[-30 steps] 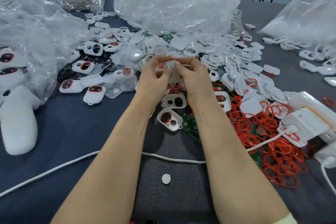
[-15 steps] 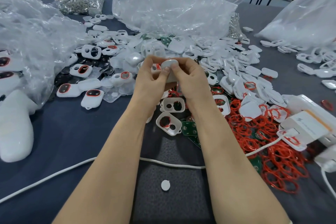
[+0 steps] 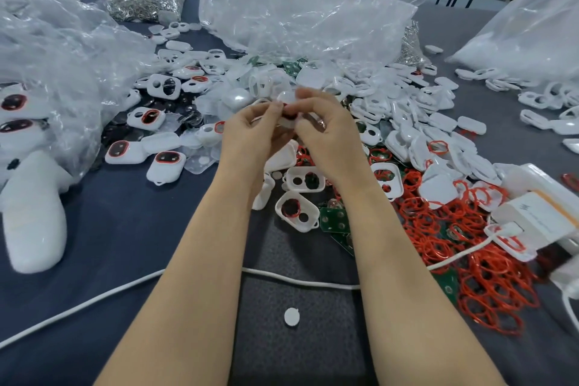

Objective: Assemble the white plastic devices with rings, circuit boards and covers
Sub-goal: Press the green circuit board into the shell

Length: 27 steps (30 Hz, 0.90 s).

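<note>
1. Now we are holding one white device (image 3: 289, 125) up in the air between both hands, over the pile in the middle of the table (image 3: 94, 229).
2. Our left hand (image 3: 250, 135) is pinching its left side, with thumb and fingers curled round it. Our right hand (image 3: 329, 135) is gripping the right side, its fingers curled too.
3. A moment ago our two thumbs were pressing side by side on top of the white piece. Now they are sitting a little apart, and the right fingertips are lifting up above it.
4. A bit of red is peeking out between our fingertips. We are guessing it is a ring sitting in the device, but our hands are hiding most of it.
5. So we are thinking the pressing is ending and we are turning the piece to check it. We cannot tell if the cover is snapped on.
6. More parts are waiting close by: the red rings (image 3: 488, 276) on the right, the green circuit boards (image 3: 333, 219) and the open white shells (image 3: 305, 178) under our wrists. The finished devices (image 3: 166, 163) are lying on the left.
</note>
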Tool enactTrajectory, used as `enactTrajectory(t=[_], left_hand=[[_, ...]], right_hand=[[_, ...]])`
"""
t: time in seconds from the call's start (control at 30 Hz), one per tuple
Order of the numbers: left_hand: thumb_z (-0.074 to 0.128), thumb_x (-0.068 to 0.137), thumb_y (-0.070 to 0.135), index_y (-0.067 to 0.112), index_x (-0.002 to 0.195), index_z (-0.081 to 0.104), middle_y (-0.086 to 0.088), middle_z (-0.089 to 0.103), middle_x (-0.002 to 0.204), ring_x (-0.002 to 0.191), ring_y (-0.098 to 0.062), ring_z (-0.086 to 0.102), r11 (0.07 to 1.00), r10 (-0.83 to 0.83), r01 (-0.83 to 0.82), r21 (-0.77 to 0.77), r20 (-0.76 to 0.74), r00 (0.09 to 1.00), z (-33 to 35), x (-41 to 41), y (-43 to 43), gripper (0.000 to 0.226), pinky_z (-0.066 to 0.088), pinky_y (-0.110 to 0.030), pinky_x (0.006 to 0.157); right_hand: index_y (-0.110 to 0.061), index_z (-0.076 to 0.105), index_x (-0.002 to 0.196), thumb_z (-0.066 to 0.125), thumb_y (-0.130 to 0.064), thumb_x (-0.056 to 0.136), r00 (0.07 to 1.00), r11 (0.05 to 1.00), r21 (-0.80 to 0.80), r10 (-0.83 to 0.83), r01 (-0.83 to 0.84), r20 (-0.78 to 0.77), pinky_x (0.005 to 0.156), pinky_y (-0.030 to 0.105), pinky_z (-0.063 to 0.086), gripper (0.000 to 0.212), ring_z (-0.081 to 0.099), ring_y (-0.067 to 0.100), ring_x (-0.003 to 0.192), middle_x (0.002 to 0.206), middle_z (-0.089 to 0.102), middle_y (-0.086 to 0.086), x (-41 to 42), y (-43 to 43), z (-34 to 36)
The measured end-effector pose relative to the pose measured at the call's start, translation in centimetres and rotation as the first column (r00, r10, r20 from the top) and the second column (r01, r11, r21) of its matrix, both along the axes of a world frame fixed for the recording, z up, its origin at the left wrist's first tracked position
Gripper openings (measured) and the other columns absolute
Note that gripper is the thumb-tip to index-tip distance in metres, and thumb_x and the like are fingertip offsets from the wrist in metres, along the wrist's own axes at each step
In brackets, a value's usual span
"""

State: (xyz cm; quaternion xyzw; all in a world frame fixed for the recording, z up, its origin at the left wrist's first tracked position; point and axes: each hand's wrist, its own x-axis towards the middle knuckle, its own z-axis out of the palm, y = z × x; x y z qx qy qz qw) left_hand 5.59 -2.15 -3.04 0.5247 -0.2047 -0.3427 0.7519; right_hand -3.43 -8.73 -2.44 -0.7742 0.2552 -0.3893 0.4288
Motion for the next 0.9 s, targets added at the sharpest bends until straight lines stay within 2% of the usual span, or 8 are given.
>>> enactTrajectory(t=[0.1,0.17,0.3,0.37,0.5,0.6,0.73,0.9], left_hand=[[0.056,0.096,0.008,0.010,0.094,0.063,-0.004,0.072,0.080,0.074,-0.011,0.070,1.000,-0.015,0.015,-0.008,0.028,0.999,-0.5,0.1,-0.3,0.007,0.058,-0.023,0.076],[0.055,0.096,0.007,0.012,0.097,0.061,-0.009,0.071,0.090,0.081,-0.015,0.070,1.000,-0.031,0.031,0.004,0.102,0.994,-0.9,-0.1,-0.5,0.007,0.057,-0.026,0.080],[0.054,0.097,0.007,0.017,0.097,0.057,-0.016,0.067,0.106,0.100,-0.026,0.067,0.999,-0.006,-0.002,0.034,0.246,0.969,-1.3,-0.5,-0.9,0.011,0.056,-0.033,0.086],[0.053,0.097,0.006,0.020,0.093,0.056,-0.017,0.066,0.107,0.104,-0.031,0.065,0.999,0.024,-0.036,0.034,0.295,0.955,-1.3,-0.6,-1.0,0.014,0.055,-0.040,0.091],[0.053,0.097,0.006,0.020,0.090,0.054,-0.014,0.067,0.101,0.099,-0.029,0.066,0.996,0.073,-0.083,0.025,0.272,0.960,-1.4,-0.5,-0.9,0.016,0.054,-0.040,0.091],[0.053,0.097,0.007,0.015,0.092,0.058,-0.006,0.068,0.088,0.080,-0.015,0.068,1.000,0.008,-0.006,-0.009,0.158,0.987,-1.5,-0.2,-0.7,0.011,0.057,-0.027,0.078],[0.050,0.099,0.009,0.013,0.100,0.062,-0.007,0.070,0.091,0.085,-0.016,0.069,0.997,-0.070,0.074,-0.033,0.095,0.993,-1.3,0.0,-0.7,0.012,0.057,-0.027,0.080],[0.052,0.098,0.008,0.014,0.102,0.066,-0.007,0.071,0.093,0.087,-0.016,0.070,0.992,-0.125,0.128,-0.019,0.124,0.984,-1.3,0.0,-0.6,0.015,0.057,-0.024,0.076]], right_hand=[[-0.016,0.058,0.117,0.059,-0.012,0.091,0.995,0.980,0.196,-0.049,0.032,0.082,0.079,0.013,0.051,0.026,0.059,-0.007,0.095,0.115,0.060,-0.006,0.1,-0.1,-0.1],[-0.016,0.052,0.126,0.063,-0.020,0.091,0.997,0.974,0.217,-0.068,0.062,0.023,0.074,0.009,0.050,0.037,0.060,-0.007,0.089,0.111,0.059,-0.010,0.0,-0.3,-0.3],[-0.005,0.058,0.118,0.058,-0.012,0.093,1.000,0.962,0.274,0.010,-0.005,-0.017,0.092,0.041,0.053,0.026,0.066,0.023,0.101,0.108,0.068,0.011,0.0,-0.7,-0.4],[-0.005,0.058,0.114,0.058,-0.014,0.094,0.998,0.982,0.181,-0.038,0.047,-0.058,0.091,0.047,0.051,0.022,0.065,0.027,0.099,0.105,0.068,0.014,0.3,-0.5,-0.5],[-0.006,0.059,0.110,0.057,-0.021,0.095,0.988,0.993,0.005,-0.118,0.119,-0.104,0.087,0.041,0.050,0.022,0.064,0.022,0.094,0.101,0.068,0.009,1.0,0.1,-0.8],[-0.006,0.059,0.113,0.054,-0.019,0.097,0.998,0.982,0.186,-0.019,0.030,-0.061,0.090,0.043,0.052,0.021,0.065,0.023,0.099,0.105,0.068,0.011,0.7,-0.3,-0.9],[-0.009,0.061,0.108,0.050,-0.020,0.099,0.990,0.878,0.465,0.060,-0.113,0.128,0.087,0.036,0.056,0.019,0.066,0.020,0.097,0.104,0.067,0.011,0.0,-1.0,-1.1],[-0.012,0.063,0.088,0.058,-0.013,0.095,0.978,0.858,0.499,0.014,-0.119,0.209,0.053,0.022,0.047,0.008,0.063,0.014,0.068,0.078,0.065,0.004,-0.2,-1.3,-1.0]])
